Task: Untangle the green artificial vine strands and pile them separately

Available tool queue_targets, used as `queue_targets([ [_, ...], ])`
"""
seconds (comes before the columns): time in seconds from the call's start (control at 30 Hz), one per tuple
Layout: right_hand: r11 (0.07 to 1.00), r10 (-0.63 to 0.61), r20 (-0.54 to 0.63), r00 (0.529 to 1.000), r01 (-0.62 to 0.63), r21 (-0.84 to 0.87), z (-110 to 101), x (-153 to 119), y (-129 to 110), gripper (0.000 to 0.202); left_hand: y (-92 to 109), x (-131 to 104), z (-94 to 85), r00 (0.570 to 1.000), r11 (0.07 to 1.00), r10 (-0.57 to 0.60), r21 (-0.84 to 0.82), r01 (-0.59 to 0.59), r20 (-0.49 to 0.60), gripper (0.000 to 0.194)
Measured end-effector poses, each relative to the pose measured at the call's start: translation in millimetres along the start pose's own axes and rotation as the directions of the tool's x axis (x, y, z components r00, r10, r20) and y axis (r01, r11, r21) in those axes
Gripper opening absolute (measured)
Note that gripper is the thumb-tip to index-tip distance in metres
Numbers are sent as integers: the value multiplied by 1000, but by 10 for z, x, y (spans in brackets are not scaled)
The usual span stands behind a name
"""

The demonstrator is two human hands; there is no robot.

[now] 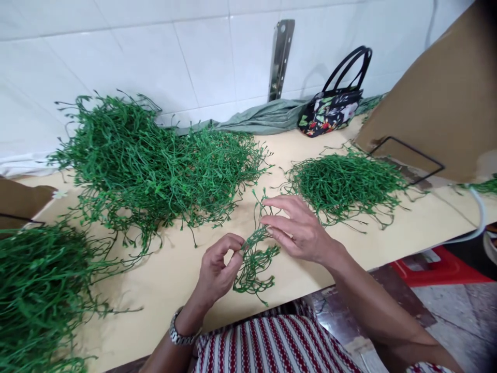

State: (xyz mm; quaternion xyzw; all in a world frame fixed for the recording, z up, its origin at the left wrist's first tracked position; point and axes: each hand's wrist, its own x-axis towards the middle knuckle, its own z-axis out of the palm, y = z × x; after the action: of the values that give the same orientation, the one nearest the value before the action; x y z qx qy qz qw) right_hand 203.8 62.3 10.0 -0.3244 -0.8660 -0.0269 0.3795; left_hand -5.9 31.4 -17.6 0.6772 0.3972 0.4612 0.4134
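Note:
A small bunch of thin green artificial plant stems (pixel 254 264), with small budded tips, hangs just above the table near its front edge. My left hand (pixel 220 264) pinches this bunch between thumb and forefinger. To its right, my right hand (pixel 297 228) has the forefinger stretched out beside the upper tips. Its thumb and another finger come together on the strands at the bunch's upper end. Some strands between the hands are hidden by the fingers. A neat pile of similar stems (pixel 345 181) lies just beyond my right hand.
A large tangled heap of stems (pixel 155 160) covers the back left of the table (pixel 174 280). Another heap (pixel 42 290) fills the near left. A floral handbag (pixel 330 111) stands by the tiled wall. Brown cardboard (pixel 435 103) and a black wire frame (pixel 417 150) are at right, a red stool (pixel 438 267) below.

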Motion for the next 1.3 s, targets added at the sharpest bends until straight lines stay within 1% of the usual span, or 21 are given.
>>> queue_targets([
  [0.07, 999, -36, 13, 999, 36, -6, 19, -1, -12, 18, 18, 6, 9, 999, 999, -42, -32, 42, -1, 12],
  [0.17, 994, -100, 3, 995, 100, -33, 64, -3, -7, 15, 37, 18, 24, 994, 988, -106, -114, 106, 9, 11],
  [0.27, 987, -146, -45, 988, 142, -74, 120, -22, 14, 16, 34, 20, 53, 982, 950, -189, -252, 185, 10, 10],
  [0.4, 976, -192, -143, 971, 174, -129, 177, -65, 3, 17, 17, 16, 114, 949, 879, -311, -395, 266, -52, 10],
  [0.5, 962, -238, -174, 956, 207, -178, 205, -86, -35, 13, 34, 26, 173, 923, 868, -365, -404, 290, -120, 12],
  [0.57, 952, -262, -141, 955, 232, -199, 215, -93, -51, 10, 55, 35, 216, 914, 883, -373, -363, 297, -159, 13],
  [0.63, 946, -280, -85, 956, 259, -195, 215, -95, -51, 9, 71, 38, 253, 912, 897, -372, -320, 306, -172, 14],
  [0.7, 946, -283, -56, 958, 269, -181, 208, -95, -36, 9, 74, 34, 279, 907, 887, -394, -318, 334, -147, 12],
  [0.77, 947, -288, -61, 956, 274, -170, 200, -94, -20, 9, 70, 33, 285, 894, 855, -434, -362, 371, -109, 9],
  [0.8, 945, -297, -68, 952, 283, -165, 199, -92, -15, 10, 70, 36, 281, 883, 826, -462, -404, 394, -84, 6],
  [0.83, 942, -308, -70, 949, 294, -159, 199, -90, -14, 10, 72, 44, 272, 871, 789, -489, -452, 417, -49, 9],
  [0.9, 936, -330, -54, 942, 319, -148, 203, -83, -22, 10, 82, 71, 245, 844, 697, -534, -537, 475, 53, 17],
  [0.97, 931, -346, -40, 937, 337, -143, 207, -75, -45, 11, 94, 108, 214, 808, 608, -567, -580, 542, 160, 12],
  [1.0, 929, -351, -40, 935, 343, -141, 207, -73, -61, 11, 97, 126, 198, 794, 585, -577, -582, 565, 192, 10],
  [1.03, 927, -356, -41, 934, 348, -139, 206, -74, -79, 10, 95, 141, 184, 788, 580, -583, -578, 574, 197, 12],
  [1.07, 926, -361, -39, 932, 353, -133, 204, -81, -99, 10, 89, 153, 170, 792, 597, -585, -570, 564, 171, 14],
  [1.1, 927, -361, -30, 932, 355, -121, 205, -94, -120, 10, 79, 161, 158, 808, 635, -577, -559, 534, 117, 14],
  [1.17, 939, -334, 5, 942, 334, -78, 220, -139, -163, 9, 51, 164, 135, 852, 746, -523, -503, 436, -37, 11],
  [1.23, 968, -249, 45, 967, 250, -9, 262, -197, -203, 12, 26, 154, 118, 878, 843, -447, -408, 350, -171, 5],
  [1.27, 981, -191, 54, 980, 189, 32, 290, -225, -219, 14, 17, 146, 112, 885, 870, -421, -365, 332, -198, 3],
  [1.3, 989, -133, 57, 989, 129, 76, 318, -248, -234, 17, 12, 138, 109, 890, 884, -409, -331, 331, -202, 3],
])
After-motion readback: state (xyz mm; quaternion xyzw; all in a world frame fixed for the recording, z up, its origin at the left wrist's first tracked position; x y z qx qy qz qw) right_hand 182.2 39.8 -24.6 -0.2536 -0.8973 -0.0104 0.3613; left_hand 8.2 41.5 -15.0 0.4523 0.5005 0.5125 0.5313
